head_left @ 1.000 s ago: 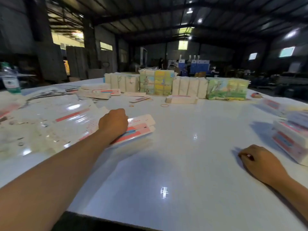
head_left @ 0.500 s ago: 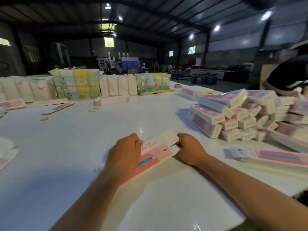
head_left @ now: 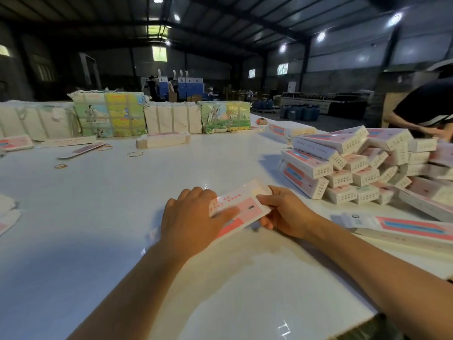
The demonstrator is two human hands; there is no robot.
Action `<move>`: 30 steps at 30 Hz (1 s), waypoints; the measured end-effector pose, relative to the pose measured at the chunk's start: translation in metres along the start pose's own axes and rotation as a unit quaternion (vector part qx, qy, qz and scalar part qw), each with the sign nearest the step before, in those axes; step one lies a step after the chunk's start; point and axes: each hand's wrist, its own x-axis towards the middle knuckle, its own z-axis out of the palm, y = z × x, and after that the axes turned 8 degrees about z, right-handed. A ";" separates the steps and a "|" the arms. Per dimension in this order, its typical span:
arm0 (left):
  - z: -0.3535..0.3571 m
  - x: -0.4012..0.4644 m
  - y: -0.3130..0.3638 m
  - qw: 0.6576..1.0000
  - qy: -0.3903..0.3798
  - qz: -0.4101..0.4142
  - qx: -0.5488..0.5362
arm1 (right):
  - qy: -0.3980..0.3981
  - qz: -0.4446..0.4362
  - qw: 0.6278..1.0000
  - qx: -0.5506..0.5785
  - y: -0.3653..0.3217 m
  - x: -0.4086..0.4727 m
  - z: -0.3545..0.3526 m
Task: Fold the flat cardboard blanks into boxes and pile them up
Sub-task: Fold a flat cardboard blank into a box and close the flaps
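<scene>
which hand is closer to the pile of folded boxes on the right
Right. The right hand grips the flat blank by its end on the pile's side, just short of the pile of folded boxes. The left hand rests on the blank's other end, farther away.

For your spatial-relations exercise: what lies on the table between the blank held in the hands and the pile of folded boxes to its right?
In the head view, only bare white table separates the flat blank from the pile of folded boxes.
</scene>
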 end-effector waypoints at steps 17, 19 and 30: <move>-0.005 0.007 -0.010 0.996 0.002 -0.082 -0.030 | 0.294 -0.243 0.905 -0.189 -0.001 -0.008 0.004; -0.003 0.006 -0.005 0.997 -0.001 -0.074 -0.019 | 0.248 -0.244 0.906 -0.242 0.005 -0.010 0.017; 0.000 0.004 0.011 0.998 -0.013 -0.036 0.050 | 0.217 -0.232 0.914 -0.252 0.006 -0.013 0.023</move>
